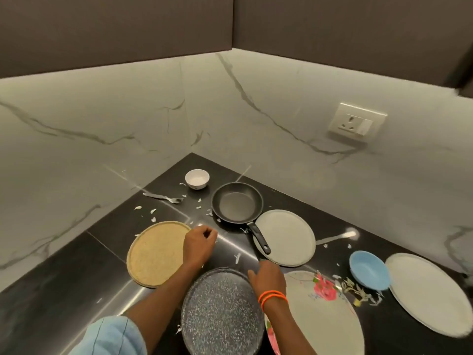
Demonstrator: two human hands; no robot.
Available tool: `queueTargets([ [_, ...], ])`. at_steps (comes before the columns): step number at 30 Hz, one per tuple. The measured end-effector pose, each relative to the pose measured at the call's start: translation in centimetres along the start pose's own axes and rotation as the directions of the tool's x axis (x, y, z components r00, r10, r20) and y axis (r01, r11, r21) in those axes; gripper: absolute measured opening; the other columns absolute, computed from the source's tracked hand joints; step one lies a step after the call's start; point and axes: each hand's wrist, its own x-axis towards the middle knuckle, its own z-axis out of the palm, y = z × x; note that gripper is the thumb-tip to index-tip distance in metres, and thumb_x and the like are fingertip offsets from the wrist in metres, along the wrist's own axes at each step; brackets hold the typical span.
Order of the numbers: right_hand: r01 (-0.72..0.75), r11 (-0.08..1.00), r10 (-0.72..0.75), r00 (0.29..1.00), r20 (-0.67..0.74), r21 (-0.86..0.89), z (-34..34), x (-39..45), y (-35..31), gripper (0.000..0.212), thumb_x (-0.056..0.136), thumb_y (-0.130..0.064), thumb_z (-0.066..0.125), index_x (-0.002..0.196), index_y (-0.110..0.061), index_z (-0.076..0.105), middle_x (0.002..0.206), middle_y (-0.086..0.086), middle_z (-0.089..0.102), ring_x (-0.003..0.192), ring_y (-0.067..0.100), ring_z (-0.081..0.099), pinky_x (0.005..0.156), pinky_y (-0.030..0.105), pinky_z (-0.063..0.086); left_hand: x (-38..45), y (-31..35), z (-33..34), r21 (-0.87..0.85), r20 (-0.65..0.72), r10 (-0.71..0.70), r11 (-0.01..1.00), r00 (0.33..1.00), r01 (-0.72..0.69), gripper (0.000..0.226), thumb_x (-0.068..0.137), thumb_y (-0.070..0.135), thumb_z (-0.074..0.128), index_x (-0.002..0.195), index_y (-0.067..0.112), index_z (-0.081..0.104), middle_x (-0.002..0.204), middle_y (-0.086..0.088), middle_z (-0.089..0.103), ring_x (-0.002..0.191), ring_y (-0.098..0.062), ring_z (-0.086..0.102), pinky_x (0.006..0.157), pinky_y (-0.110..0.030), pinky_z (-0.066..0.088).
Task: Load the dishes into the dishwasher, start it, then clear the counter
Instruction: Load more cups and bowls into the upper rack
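There is a single view, from a wide-angle camera worn on the person's head, looking forward and steeply down into the corner of a black bench [76, 278]. The corner where the two marble-patterned walls [102, 111] meet sits just above the centre of the frame, and dark panels [115, 21] fill the top edge. The camera is close: both forearms enter from the bottom edge, the left hand [198, 243] near the centre and the right hand [267, 276] just below and to its right. Straight lines bow toward the frame edges. A wall socket [357, 123] sits at the right. No second view exists to share any part.
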Motion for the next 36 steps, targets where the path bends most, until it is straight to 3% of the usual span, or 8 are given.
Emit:
queueTargets([
  [6, 0.003, 0.955, 0.034, 0.992, 0.121, -0.296, 2.5, 3.5, -3.1, 0.038, 0.088, -0.045, 0.066, 0.113, -0.017, 0.068, 0.118, 0.009, 0.069, 0.112, 0.031, 0.064, 0.097, 0.039, 0.049, 6.5, -1.1, -0.9, -0.024, -0.074, -0.148, 0.989, 0.986, 0.147, 0.016, 0.089, 0.027, 0.065, 0.076, 0.022, 0.072, 0.073, 0.004, 0.068, 0.073, -0.016, 0.065, 0.062, -0.027, 0.04],
  [12, -0.069, 0.945, 0.124, 0.98, 0.155, -0.319, 3.8, 5.7, -3.7, 0.042, 0.085, -0.051, 0.069, 0.112, -0.018, 0.067, 0.118, 0.009, 0.069, 0.116, 0.034, 0.06, 0.104, 0.048, 0.042, 13.9, -0.1, -0.9, -0.116, -0.148, -0.227, 0.971, 0.963, 0.211, 0.016, 0.093, 0.025, 0.064, 0.08, 0.021, 0.074, 0.079, 0.0, 0.068, 0.078, -0.018, 0.061, 0.074, -0.03, 0.045],
  [17, -0.164, 0.942, 0.22, 0.96, 0.172, -0.293, 4.1, 7.3, -4.2, 0.045, 0.08, -0.05, 0.075, 0.111, -0.018, 0.068, 0.118, 0.006, 0.069, 0.116, 0.033, 0.06, 0.103, 0.047, 0.042, 20.1, 1.7, -0.7, -0.133, -0.148, -0.277, 0.957, 0.949, 0.258, 0.025, 0.095, 0.03, 0.063, 0.097, 0.009, 0.077, 0.093, -0.011, 0.073, 0.092, -0.029, 0.066, 0.077, -0.034, 0.046],
  [20, -0.201, 0.93, 0.261, 0.951, 0.168, -0.307, 4.6, 7.9, -4.3, 0.051, 0.082, -0.054, 0.071, 0.117, -0.019, 0.063, 0.123, 0.005, 0.067, 0.121, 0.031, 0.055, 0.106, 0.048, 0.037, 23.5, 1.9, -0.2, -0.138, -0.097, -0.367, 0.925, 0.925, 0.353, 0.046, 0.094, 0.041, 0.062, 0.116, 0.001, 0.07, 0.114, -0.018, 0.069, 0.104, -0.038, 0.065, 0.084, -0.036, 0.049],
  [22, -0.211, 0.927, 0.273, 0.947, 0.171, -0.311, 4.8, 8.0, -4.3, 0.053, 0.082, -0.056, 0.069, 0.119, -0.019, 0.062, 0.124, 0.005, 0.066, 0.123, 0.031, 0.053, 0.108, 0.049, 0.034, 25.1, 1.8, 0.5, -0.146, -0.071, -0.448, 0.889, 0.891, 0.435, 0.062, 0.091, 0.049, 0.062, 0.128, 0.0, 0.061, 0.12, -0.019, 0.067, 0.098, -0.038, 0.07, 0.087, -0.04, 0.057],
  [29, -0.291, 0.912, 0.363, 0.902, 0.234, -0.29, 5.2, 8.9, -4.5, 0.062, 0.083, -0.054, 0.069, 0.129, -0.014, 0.056, 0.136, 0.012, 0.059, 0.134, 0.038, 0.043, 0.114, 0.054, 0.026, 26.8, 1.7, 2.0, -0.196, -0.079, -0.593, 0.798, 0.802, 0.57, 0.05, 0.087, 0.01, 0.067, 0.133, -0.002, 0.052, 0.115, -0.018, 0.067, 0.053, -0.022, 0.063, 0.045, -0.031, 0.051],
  [33, -0.34, 0.908, 0.396, 0.887, 0.237, -0.245, 5.3, 9.3, -4.6, 0.062, 0.082, -0.053, 0.072, 0.13, -0.016, 0.056, 0.137, 0.011, 0.058, 0.136, 0.038, 0.041, 0.113, 0.054, 0.028, 26.2, 0.6, 2.2, -0.342, -0.032, -0.644, 0.726, 0.765, 0.597, 0.05, 0.08, 0.003, 0.072, 0.126, -0.001, 0.053, 0.115, -0.016, 0.065, 0.064, -0.026, 0.07, 0.061, -0.037, 0.062],
  [36, -0.339, 0.912, 0.386, 0.9, 0.201, -0.232, 5.4, 9.0, -4.6, 0.058, 0.081, -0.052, 0.074, 0.126, -0.017, 0.06, 0.132, 0.011, 0.061, 0.132, 0.039, 0.044, 0.108, 0.053, 0.036, 24.2, 0.6, 2.6, -0.46, 0.072, -0.625, 0.67, 0.777, 0.582, 0.025, 0.083, 0.009, 0.069, 0.102, -0.002, 0.059, 0.076, -0.012, 0.069, 0.062, -0.025, 0.069, 0.071, -0.037, 0.06],
])
